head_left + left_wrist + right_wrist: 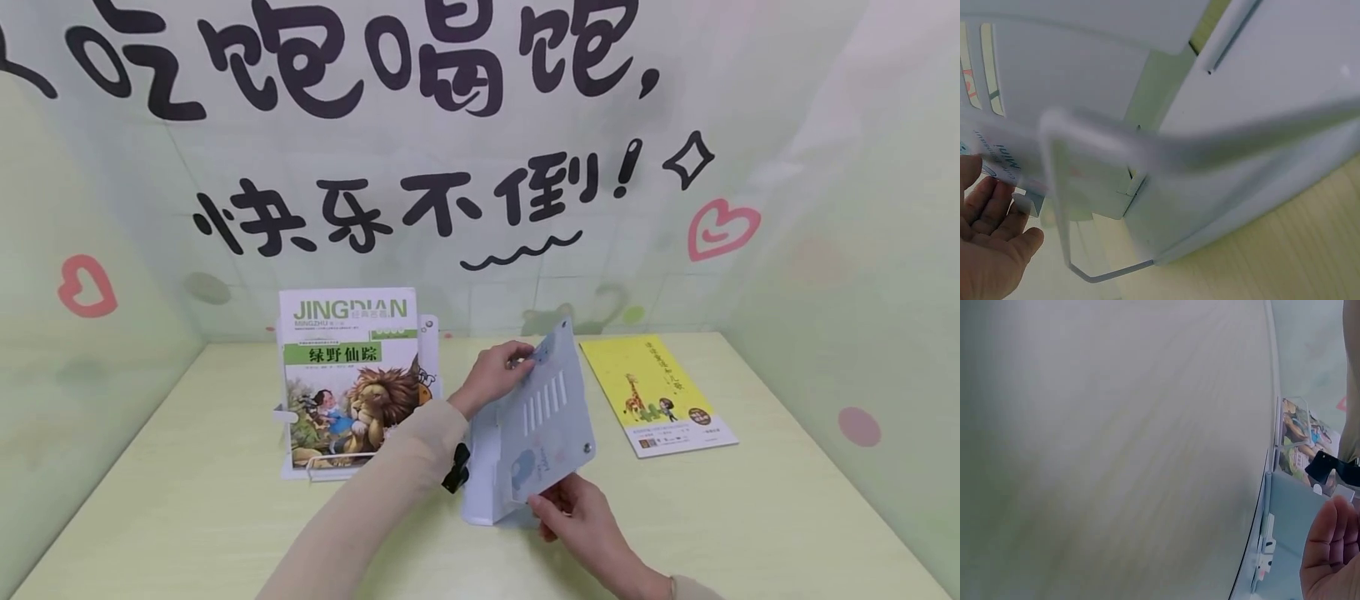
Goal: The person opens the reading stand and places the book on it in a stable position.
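Note:
A light-blue metal book stand [555, 425] with slots and printed pictures stands tilted between the hands, its base on the table. My left hand [497, 375] holds the far edge of its raised panel, the fingers bent there. In the left wrist view, this left hand [991, 244] is at the panel's edge beside a small bent tab [1029, 203]; a wire support [1110, 140] crosses in front. My right hand [581, 517] pinches the panel's near lower corner, thumb in front and fingers behind.
To the left, a second stand [430, 350] carries an upright book [348, 383] with a lion on its cover. A yellow book [656, 392] lies flat at the right. Behind the table [225, 533] rises a wall [420, 142] with large black lettering.

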The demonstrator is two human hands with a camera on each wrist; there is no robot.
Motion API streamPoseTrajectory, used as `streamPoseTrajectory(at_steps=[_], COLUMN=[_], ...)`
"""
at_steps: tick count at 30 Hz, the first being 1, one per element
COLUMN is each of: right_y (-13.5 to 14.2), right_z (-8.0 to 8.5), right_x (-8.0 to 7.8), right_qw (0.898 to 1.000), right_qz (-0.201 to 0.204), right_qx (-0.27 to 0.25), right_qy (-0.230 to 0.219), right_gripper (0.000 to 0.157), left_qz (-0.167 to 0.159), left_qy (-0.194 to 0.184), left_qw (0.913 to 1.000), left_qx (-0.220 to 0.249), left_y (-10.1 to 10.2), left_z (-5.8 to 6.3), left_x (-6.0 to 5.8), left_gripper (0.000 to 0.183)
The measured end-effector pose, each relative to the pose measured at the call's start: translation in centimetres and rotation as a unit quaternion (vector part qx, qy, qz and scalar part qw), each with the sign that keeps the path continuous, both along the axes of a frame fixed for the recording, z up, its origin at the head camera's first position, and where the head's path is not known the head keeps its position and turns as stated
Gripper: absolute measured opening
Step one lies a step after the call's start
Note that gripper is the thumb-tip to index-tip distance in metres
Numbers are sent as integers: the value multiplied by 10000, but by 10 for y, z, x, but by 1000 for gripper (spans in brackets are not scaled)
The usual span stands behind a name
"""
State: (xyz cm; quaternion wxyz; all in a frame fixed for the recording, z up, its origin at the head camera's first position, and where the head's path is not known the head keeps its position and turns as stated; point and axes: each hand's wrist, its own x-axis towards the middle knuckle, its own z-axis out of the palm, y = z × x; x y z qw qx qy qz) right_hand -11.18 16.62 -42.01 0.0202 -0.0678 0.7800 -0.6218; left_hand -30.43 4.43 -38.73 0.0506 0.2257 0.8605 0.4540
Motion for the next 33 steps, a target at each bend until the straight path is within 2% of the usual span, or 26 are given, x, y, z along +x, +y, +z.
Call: streamPoseTrajectory(at_steps=[2, 6, 10, 18, 23, 29, 33], right_y=[5, 19, 33, 68, 89, 99, 100], right_z=[-1, 0, 2, 1, 3, 3, 4], right_x=[1, 3, 0, -16, -35, -56, -72], right_qw=[9998, 9991, 9957, 9834, 9803, 9762, 9745], right_qz=[-48, -359, -847, -1774, -1904, -2008, -2056], right_qx=[77, 232, 294, 373, 487, 611, 682], right_qy=[157, 53, -236, 107, 215, 554, 585], right_gripper=[24, 22, 18, 11, 13, 12, 14], left_qz=[54, 217, 596, 1317, 1478, 1479, 1528], left_qy=[23, 216, 319, 333, 140, 193, 242], left_qw=[10000, 9993, 9974, 9896, 9873, 9874, 9859], left_qx=[41, 197, 243, 477, 570, 535, 640], left_y=[-1, -4, -8, -17, -22, -30, -36], left_z=[-1, -2, -2, -7, -8, -10, -12], left_x=[0, 2, 4, 14, 25, 40, 49], left_gripper=[32, 30, 30, 34, 41, 51, 57])
